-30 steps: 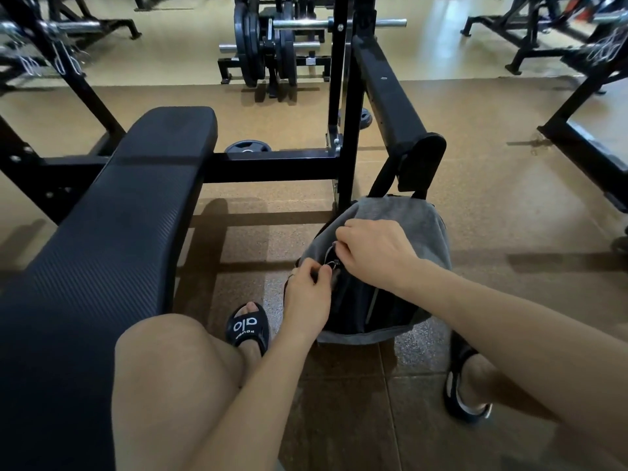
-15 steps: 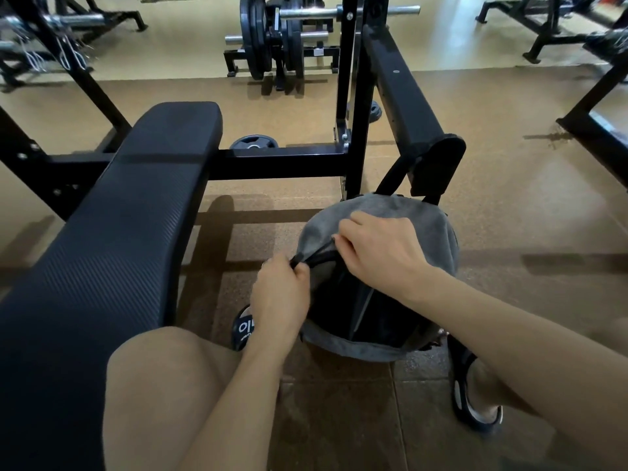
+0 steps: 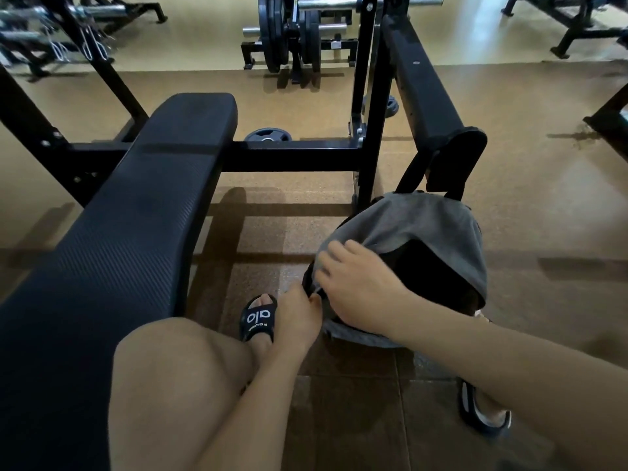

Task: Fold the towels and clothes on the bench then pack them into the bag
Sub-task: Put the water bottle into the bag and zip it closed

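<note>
Two hands on grey bag (image 3: 418,229), interior dark

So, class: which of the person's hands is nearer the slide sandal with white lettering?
Left. The left hand sits just beside the sandal; the right hand rests farther off, on the grey bag.

Tabletop (image 3: 136,232): black ribbed bench pad on a black steel frame, person's thigh on its near end. Floor (image 3: 543,205): brown speckled rubber tiles. On it: grey bag (image 3: 418,229) beside the frame upright, small weight plate (image 3: 267,134) behind the crossbar, two sandalled feet.
</note>
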`<move>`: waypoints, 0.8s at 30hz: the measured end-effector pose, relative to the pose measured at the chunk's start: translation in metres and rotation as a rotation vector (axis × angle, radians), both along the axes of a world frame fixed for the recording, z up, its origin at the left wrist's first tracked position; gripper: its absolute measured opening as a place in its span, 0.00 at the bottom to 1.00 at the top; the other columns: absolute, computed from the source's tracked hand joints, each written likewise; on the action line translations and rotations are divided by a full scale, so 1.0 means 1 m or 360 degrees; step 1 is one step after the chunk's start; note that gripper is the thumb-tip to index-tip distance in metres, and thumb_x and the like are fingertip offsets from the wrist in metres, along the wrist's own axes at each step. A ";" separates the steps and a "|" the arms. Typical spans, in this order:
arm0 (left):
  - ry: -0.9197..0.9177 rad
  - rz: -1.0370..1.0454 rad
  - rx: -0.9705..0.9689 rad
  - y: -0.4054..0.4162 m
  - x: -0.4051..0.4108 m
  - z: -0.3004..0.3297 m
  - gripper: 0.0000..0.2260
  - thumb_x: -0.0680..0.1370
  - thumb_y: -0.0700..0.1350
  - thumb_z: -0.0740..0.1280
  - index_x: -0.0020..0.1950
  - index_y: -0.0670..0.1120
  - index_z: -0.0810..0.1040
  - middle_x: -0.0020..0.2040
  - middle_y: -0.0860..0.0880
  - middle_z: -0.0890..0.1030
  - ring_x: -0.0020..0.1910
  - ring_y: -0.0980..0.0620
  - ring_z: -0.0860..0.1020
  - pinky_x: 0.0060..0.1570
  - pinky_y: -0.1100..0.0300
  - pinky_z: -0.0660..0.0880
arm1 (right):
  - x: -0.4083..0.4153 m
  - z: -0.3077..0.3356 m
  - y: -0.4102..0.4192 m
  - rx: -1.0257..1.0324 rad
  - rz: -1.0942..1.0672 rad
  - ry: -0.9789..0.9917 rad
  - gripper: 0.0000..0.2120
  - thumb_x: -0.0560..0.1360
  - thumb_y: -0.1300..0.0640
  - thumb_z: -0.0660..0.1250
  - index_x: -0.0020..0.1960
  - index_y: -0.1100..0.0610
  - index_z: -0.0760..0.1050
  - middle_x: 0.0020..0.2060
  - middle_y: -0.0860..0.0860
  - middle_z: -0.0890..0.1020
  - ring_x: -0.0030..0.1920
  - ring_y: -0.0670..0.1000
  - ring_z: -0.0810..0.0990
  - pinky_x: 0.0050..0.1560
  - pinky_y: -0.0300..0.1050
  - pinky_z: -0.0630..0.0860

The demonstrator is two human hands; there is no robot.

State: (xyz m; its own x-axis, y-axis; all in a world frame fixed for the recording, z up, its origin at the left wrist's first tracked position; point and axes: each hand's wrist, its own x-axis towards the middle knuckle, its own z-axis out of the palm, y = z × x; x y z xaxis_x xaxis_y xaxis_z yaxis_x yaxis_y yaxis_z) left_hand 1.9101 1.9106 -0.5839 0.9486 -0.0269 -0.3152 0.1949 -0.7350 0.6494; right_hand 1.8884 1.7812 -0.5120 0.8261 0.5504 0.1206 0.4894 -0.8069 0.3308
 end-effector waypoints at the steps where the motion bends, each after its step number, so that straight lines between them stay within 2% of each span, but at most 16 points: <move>1: 0.0014 0.0014 -0.0024 0.000 0.000 -0.002 0.05 0.83 0.44 0.63 0.49 0.44 0.72 0.46 0.44 0.79 0.41 0.47 0.75 0.34 0.56 0.66 | 0.004 -0.008 0.004 -0.0189 0.0024 0.0080 0.17 0.77 0.52 0.67 0.63 0.59 0.77 0.58 0.55 0.78 0.58 0.58 0.70 0.56 0.52 0.68; 2: 0.0025 0.0030 -0.0065 0.000 0.000 -0.002 0.05 0.83 0.43 0.63 0.48 0.44 0.72 0.46 0.44 0.79 0.41 0.47 0.75 0.33 0.56 0.65 | 0.009 -0.014 0.006 -0.0356 0.0031 0.0149 0.17 0.78 0.52 0.66 0.63 0.59 0.77 0.59 0.54 0.78 0.59 0.57 0.70 0.57 0.51 0.67; 4: 0.0029 0.0040 -0.0115 0.001 0.002 -0.003 0.07 0.83 0.42 0.62 0.44 0.45 0.70 0.43 0.45 0.77 0.41 0.46 0.75 0.34 0.54 0.65 | 0.021 -0.017 0.004 -0.0479 0.0040 0.0241 0.14 0.80 0.52 0.64 0.61 0.57 0.78 0.59 0.53 0.79 0.59 0.56 0.72 0.58 0.50 0.67; 6: 0.0031 0.0019 -0.0087 0.002 0.006 -0.004 0.10 0.83 0.42 0.62 0.42 0.47 0.68 0.41 0.46 0.76 0.38 0.50 0.74 0.32 0.56 0.64 | 0.032 -0.014 0.000 -0.0396 0.0036 0.0306 0.10 0.80 0.52 0.65 0.57 0.55 0.79 0.55 0.50 0.80 0.56 0.55 0.74 0.57 0.50 0.67; 8: 0.0020 -0.0034 -0.0003 0.003 0.012 -0.006 0.10 0.83 0.43 0.62 0.42 0.48 0.67 0.41 0.47 0.76 0.38 0.49 0.75 0.34 0.55 0.68 | 0.041 -0.010 -0.003 -0.0268 0.0039 0.0356 0.07 0.79 0.53 0.65 0.53 0.52 0.79 0.50 0.48 0.81 0.52 0.53 0.75 0.55 0.49 0.66; 10: 0.0036 -0.0092 0.0137 0.006 0.022 -0.012 0.08 0.82 0.42 0.62 0.44 0.47 0.68 0.43 0.45 0.78 0.44 0.44 0.78 0.47 0.50 0.75 | 0.045 -0.007 -0.004 -0.0143 0.0035 0.0348 0.05 0.78 0.54 0.65 0.49 0.51 0.79 0.45 0.47 0.81 0.48 0.52 0.75 0.50 0.47 0.64; 12: 0.0100 -0.0162 0.0301 0.011 0.031 -0.024 0.03 0.81 0.42 0.63 0.48 0.45 0.70 0.50 0.42 0.81 0.56 0.39 0.78 0.61 0.43 0.74 | 0.048 -0.007 -0.006 -0.0040 0.0019 0.0326 0.04 0.77 0.55 0.66 0.46 0.51 0.80 0.42 0.47 0.81 0.45 0.52 0.75 0.47 0.47 0.61; 13: 0.0156 -0.0177 0.0359 0.013 0.036 -0.032 0.01 0.81 0.42 0.63 0.51 0.44 0.72 0.53 0.40 0.81 0.61 0.38 0.77 0.63 0.42 0.73 | 0.050 -0.008 -0.009 0.0008 0.0020 0.0319 0.03 0.76 0.55 0.67 0.46 0.51 0.80 0.41 0.47 0.81 0.45 0.52 0.75 0.47 0.47 0.62; 14: 0.0223 -0.0176 0.0413 0.014 0.039 -0.041 0.03 0.82 0.41 0.63 0.54 0.43 0.74 0.56 0.39 0.81 0.64 0.38 0.76 0.63 0.42 0.74 | 0.051 -0.007 -0.010 0.0048 0.0011 0.0321 0.03 0.75 0.54 0.67 0.46 0.52 0.80 0.41 0.47 0.81 0.45 0.52 0.75 0.48 0.48 0.64; 16: 0.0262 -0.0205 0.0463 0.013 0.043 -0.054 0.07 0.82 0.41 0.62 0.58 0.41 0.76 0.58 0.39 0.81 0.62 0.39 0.77 0.58 0.47 0.76 | 0.052 -0.008 -0.013 0.0087 -0.0004 0.0312 0.04 0.74 0.53 0.69 0.47 0.52 0.79 0.41 0.48 0.80 0.45 0.53 0.75 0.50 0.49 0.66; 18: 0.0291 -0.0214 0.0454 0.010 0.046 -0.062 0.10 0.83 0.42 0.60 0.60 0.40 0.75 0.60 0.40 0.79 0.61 0.40 0.75 0.56 0.51 0.74 | 0.049 -0.011 -0.012 0.0072 -0.0017 0.0331 0.04 0.76 0.54 0.67 0.49 0.53 0.79 0.42 0.48 0.80 0.47 0.54 0.74 0.53 0.51 0.67; 21: 0.0394 -0.0189 0.0413 0.009 0.048 -0.068 0.12 0.84 0.46 0.61 0.62 0.40 0.74 0.63 0.40 0.74 0.64 0.40 0.73 0.60 0.52 0.75 | 0.045 -0.015 -0.015 0.0038 -0.0046 0.0365 0.06 0.78 0.55 0.65 0.52 0.54 0.79 0.45 0.49 0.79 0.50 0.55 0.73 0.55 0.51 0.66; 24: 0.0425 -0.0244 0.0586 0.011 0.044 -0.064 0.15 0.82 0.51 0.64 0.63 0.42 0.72 0.68 0.40 0.73 0.68 0.40 0.72 0.65 0.48 0.73 | 0.038 -0.011 -0.021 0.0034 -0.0030 0.0321 0.06 0.78 0.56 0.64 0.53 0.54 0.79 0.46 0.50 0.80 0.50 0.55 0.74 0.53 0.50 0.66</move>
State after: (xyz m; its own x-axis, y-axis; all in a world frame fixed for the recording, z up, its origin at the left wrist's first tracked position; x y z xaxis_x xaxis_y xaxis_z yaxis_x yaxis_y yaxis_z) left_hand 1.9538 1.9216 -0.6483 0.8270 -0.0008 -0.5623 0.1912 -0.9400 0.2826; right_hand 1.9263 1.7600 -0.5232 0.8450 0.5335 -0.0366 0.5284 -0.8225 0.2103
